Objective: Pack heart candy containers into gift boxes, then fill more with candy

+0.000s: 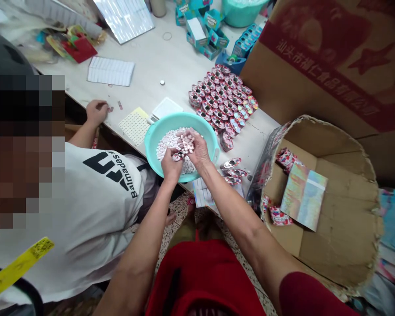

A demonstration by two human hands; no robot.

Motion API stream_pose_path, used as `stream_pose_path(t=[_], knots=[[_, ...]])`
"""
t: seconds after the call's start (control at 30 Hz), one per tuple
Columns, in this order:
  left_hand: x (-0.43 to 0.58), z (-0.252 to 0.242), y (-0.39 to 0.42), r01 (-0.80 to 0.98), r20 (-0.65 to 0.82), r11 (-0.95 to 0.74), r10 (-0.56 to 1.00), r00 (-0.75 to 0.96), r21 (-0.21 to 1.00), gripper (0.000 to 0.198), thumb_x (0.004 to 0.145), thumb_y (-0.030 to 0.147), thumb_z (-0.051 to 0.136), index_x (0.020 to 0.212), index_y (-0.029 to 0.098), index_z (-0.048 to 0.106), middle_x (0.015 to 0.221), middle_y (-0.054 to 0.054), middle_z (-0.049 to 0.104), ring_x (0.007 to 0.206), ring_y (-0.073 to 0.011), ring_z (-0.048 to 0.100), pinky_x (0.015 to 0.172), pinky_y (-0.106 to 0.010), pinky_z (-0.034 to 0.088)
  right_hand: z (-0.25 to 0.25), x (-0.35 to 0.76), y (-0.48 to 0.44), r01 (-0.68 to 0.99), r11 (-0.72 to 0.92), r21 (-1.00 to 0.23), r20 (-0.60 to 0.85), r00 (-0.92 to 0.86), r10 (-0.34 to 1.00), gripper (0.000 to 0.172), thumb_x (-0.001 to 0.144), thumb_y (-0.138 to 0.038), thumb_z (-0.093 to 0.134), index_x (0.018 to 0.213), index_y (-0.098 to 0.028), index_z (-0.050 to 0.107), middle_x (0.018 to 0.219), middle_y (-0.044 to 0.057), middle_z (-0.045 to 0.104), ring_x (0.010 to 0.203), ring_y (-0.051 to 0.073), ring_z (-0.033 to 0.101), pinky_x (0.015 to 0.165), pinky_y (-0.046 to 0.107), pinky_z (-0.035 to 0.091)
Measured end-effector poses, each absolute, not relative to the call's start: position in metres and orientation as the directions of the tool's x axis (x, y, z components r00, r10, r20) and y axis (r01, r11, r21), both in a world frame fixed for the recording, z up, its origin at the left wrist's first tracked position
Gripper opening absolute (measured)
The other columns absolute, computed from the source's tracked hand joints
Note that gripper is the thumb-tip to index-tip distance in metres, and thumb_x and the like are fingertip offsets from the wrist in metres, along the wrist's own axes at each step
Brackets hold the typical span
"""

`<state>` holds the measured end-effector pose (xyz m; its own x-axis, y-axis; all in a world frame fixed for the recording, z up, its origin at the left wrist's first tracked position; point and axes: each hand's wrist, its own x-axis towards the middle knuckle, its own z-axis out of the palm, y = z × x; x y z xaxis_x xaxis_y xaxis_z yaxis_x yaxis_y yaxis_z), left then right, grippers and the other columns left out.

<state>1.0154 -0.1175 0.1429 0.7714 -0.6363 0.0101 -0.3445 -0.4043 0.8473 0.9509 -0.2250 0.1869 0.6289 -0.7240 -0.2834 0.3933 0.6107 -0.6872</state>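
Note:
A turquoise basin (149, 145) of small white candies (167, 141) stands at the table's edge. Over it, my left hand (171, 166) is closed around a small red-and-white container (177, 156), its opening facing my other hand. My right hand (198, 151) is cupped beside it and holds a heap of candies (186, 144). The two hands are close together. Right of the basin, several similar open containers (234, 173) sit near the edge. Behind them are rows of upright pink-and-red containers (219, 98) with round openings.
At left sits a person in a white shirt (98, 197), one hand (97, 112) at the table edge. A large cut carton (339, 193) stands at right. A white scale (166, 107) and yellow sheet (134, 126) lie behind the basin; teal boxes (197, 31) are farther back.

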Motion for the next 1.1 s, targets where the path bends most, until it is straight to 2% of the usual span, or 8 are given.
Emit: stream_pose_path(t=[0.43, 0.57, 0.63, 0.67, 0.73, 0.83, 0.97, 1.1], knots=[[1.005, 0.137, -0.134, -0.27, -0.003, -0.378, -0.586, 0.811, 0.886, 0.03, 0.067, 0.016, 0.075, 0.091, 0.023, 0.058, 0.09, 0.0, 0.07, 0.086, -0.0197, 0.066, 0.08, -0.028, 0.048, 0.193, 0.931, -0.214, 0.222, 0.398, -0.89, -0.171, 0.645, -0.744, 0.048, 0.089, -0.068, 0.042, 0.075, -0.024, 0.058, 0.102, 0.011, 0.077, 0.108, 0.032, 0.066, 0.089, 0.044, 0.056], [1.016, 0.127, -0.134, -0.213, -0.02, -0.321, -0.593, 0.805, 0.923, 0.036, 0.067, 0.021, 0.079, 0.095, 0.022, 0.057, 0.095, 0.0, 0.069, 0.09, -0.0187, 0.066, 0.084, -0.028, 0.05, 0.192, 0.917, -0.23, 0.116, 0.241, -0.963, -0.105, 0.665, -0.739, 0.051, 0.098, -0.055, 0.029, 0.11, -0.024, 0.068, 0.128, 0.008, 0.073, 0.123, 0.031, 0.062, 0.099, 0.047, 0.052], [1.024, 0.121, -0.133, -0.169, -0.014, -0.272, -0.563, 0.826, 0.947, 0.04, 0.067, 0.025, 0.082, 0.097, 0.022, 0.056, 0.099, -0.001, 0.068, 0.094, -0.0177, 0.067, 0.087, -0.027, 0.051, 0.187, 0.91, -0.241, -0.162, 0.043, -0.986, -0.142, 0.674, -0.725, 0.048, 0.101, -0.043, 0.031, 0.135, -0.025, 0.059, 0.146, 0.007, 0.062, 0.132, 0.029, 0.058, 0.106, 0.046, 0.049], [1.027, 0.119, -0.133, -0.153, -0.008, -0.245, -0.551, 0.835, 0.957, 0.041, 0.067, 0.027, 0.082, 0.097, 0.021, 0.056, 0.101, -0.001, 0.068, 0.096, -0.0174, 0.067, 0.088, -0.026, 0.051, 0.183, 0.909, -0.244, -0.371, -0.094, -0.924, -0.204, 0.684, -0.701, 0.048, 0.1, -0.038, 0.037, 0.143, -0.024, 0.054, 0.152, 0.009, 0.057, 0.135, 0.03, 0.055, 0.108, 0.046, 0.047], [1.031, 0.115, -0.134, -0.129, 0.011, -0.194, -0.514, 0.858, 0.973, 0.041, 0.069, 0.028, 0.083, 0.099, 0.021, 0.055, 0.104, -0.002, 0.067, 0.099, -0.0169, 0.067, 0.091, -0.026, 0.051, 0.172, 0.911, -0.242, -0.705, -0.361, -0.611, -0.383, 0.662, -0.644, 0.053, 0.094, -0.03, 0.055, 0.147, -0.02, 0.051, 0.155, 0.017, 0.05, 0.137, 0.035, 0.052, 0.112, 0.049, 0.044], [1.031, 0.115, -0.14, -0.086, 0.001, -0.168, -0.452, 0.892, 0.982, 0.042, 0.069, 0.027, 0.083, 0.099, 0.021, 0.054, 0.104, -0.002, 0.066, 0.098, -0.0162, 0.067, 0.09, -0.026, 0.052, 0.152, 0.922, -0.22, -0.8, -0.548, -0.245, -0.524, 0.584, -0.62, 0.068, 0.077, -0.026, 0.081, 0.14, -0.015, 0.056, 0.155, 0.027, 0.044, 0.142, 0.047, 0.042, 0.115, 0.059, 0.037], [1.031, 0.118, -0.144, -0.037, -0.038, -0.173, -0.408, 0.912, 0.984, 0.044, 0.067, 0.022, 0.084, 0.098, 0.02, 0.053, 0.101, -0.002, 0.066, 0.095, -0.0164, 0.067, 0.086, -0.026, 0.053, 0.132, 0.934, -0.205, -0.805, -0.398, -0.441, -0.512, 0.589, -0.625, 0.054, 0.073, -0.015, 0.081, 0.124, -0.02, 0.066, 0.145, 0.021, 0.055, 0.137, 0.041, 0.05, 0.11, 0.052, 0.043], [1.033, 0.125, -0.132, -0.074, -0.038, -0.252, -0.416, 0.909, 0.965, 0.039, 0.066, 0.013, 0.08, 0.096, 0.021, 0.057, 0.098, 0.0, 0.068, 0.091, -0.0168, 0.068, 0.084, -0.026, 0.052, 0.13, 0.933, -0.23, -0.788, -0.206, -0.58, -0.543, 0.563, -0.623, 0.026, 0.086, -0.025, 0.069, 0.11, -0.019, 0.066, 0.108, 0.012, 0.072, 0.103, 0.028, 0.07, 0.09, 0.039, 0.055]])
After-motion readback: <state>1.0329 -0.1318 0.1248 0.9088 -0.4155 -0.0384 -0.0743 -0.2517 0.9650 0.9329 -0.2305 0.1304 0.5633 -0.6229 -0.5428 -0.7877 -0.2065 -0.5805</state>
